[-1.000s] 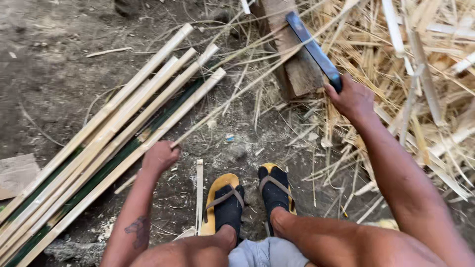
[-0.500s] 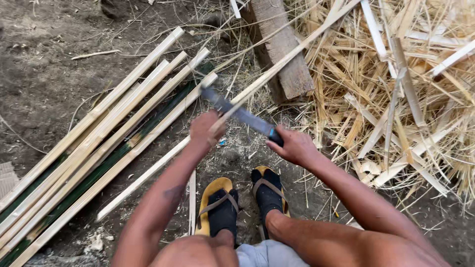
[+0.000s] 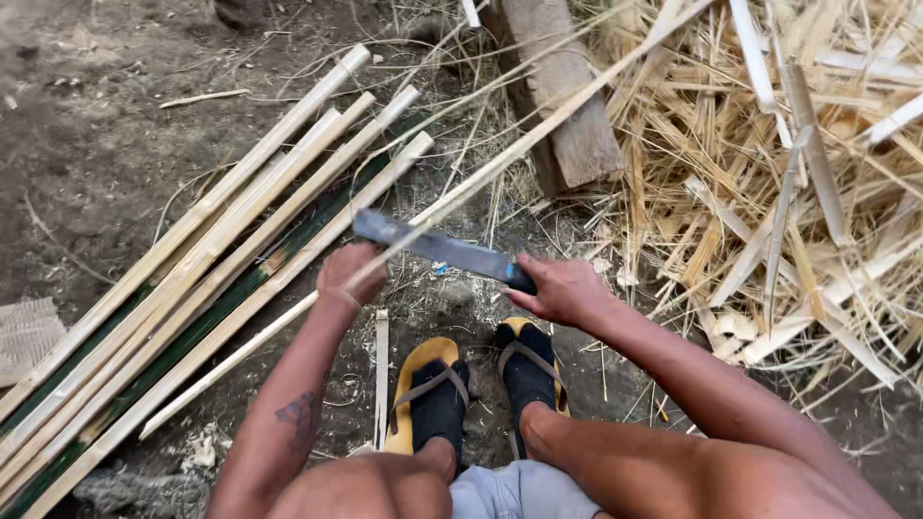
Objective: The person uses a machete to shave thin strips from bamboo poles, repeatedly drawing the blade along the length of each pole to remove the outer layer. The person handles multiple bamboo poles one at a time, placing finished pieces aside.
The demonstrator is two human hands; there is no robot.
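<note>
Left hand (image 3: 351, 274) grips a long bamboo strip (image 3: 538, 135) running diagonally above the dirt ground (image 3: 106, 163). Right hand (image 3: 562, 288) is closed on a machete (image 3: 433, 247) handle, its blade lying across the strip near the left hand.

Soft, even daylight fills the head view, with no hard sun patches. Shadows are faint and short: a dim one lies under the knife blade (image 3: 437, 248) and darker ones sit beneath the sandals (image 3: 473, 389) and between the bamboo strips (image 3: 207, 259) at the left. The straw pile (image 3: 769, 163) at the upper right is the brightest part, close to washed out on its palest slivers. The blade carries a dull sheen, no glare. Focus is sharp on the dirt ground (image 3: 106, 144); the knees at the bottom edge are soft and slightly stretched by the wide lens.
</note>
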